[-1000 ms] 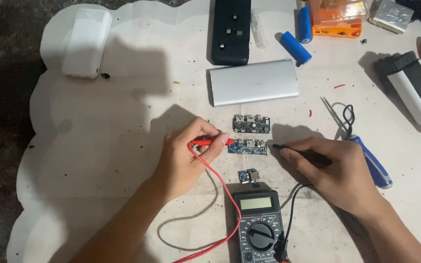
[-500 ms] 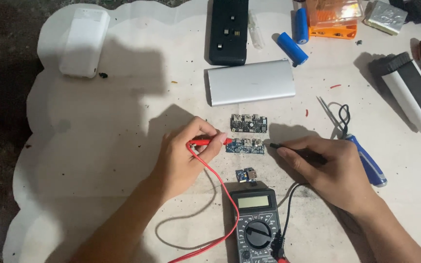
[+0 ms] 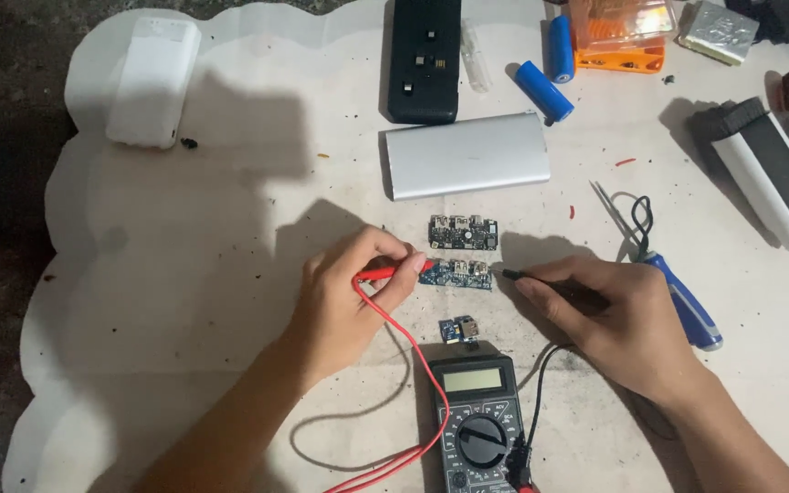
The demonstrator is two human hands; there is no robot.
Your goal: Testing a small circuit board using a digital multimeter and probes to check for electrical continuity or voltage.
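A small blue circuit board (image 3: pixel 456 274) lies flat on the white sheet (image 3: pixel 184 301) near the middle of the table; the red probe (image 3: pixel 393 271) meets its left end and the black probe (image 3: pixel 541 277) comes up to its right end. The left hand (image 3: pixel 344 306) has its grip closed on the red probe, pinched between thumb and fingers; the right hand (image 3: pixel 609 319) has its grip closed on the black probe. Both leads run down to a black multimeter (image 3: pixel 478 424) at the near edge, just below the hands; a tiny blue module (image 3: pixel 460 330) sits between the board and the meter. Just beyond the board lies a second, darker circuit board (image 3: pixel 463 232); farther back a silver power bank case (image 3: pixel 468 155); beside the right hand, a blue-handled screwdriver (image 3: pixel 682 301).
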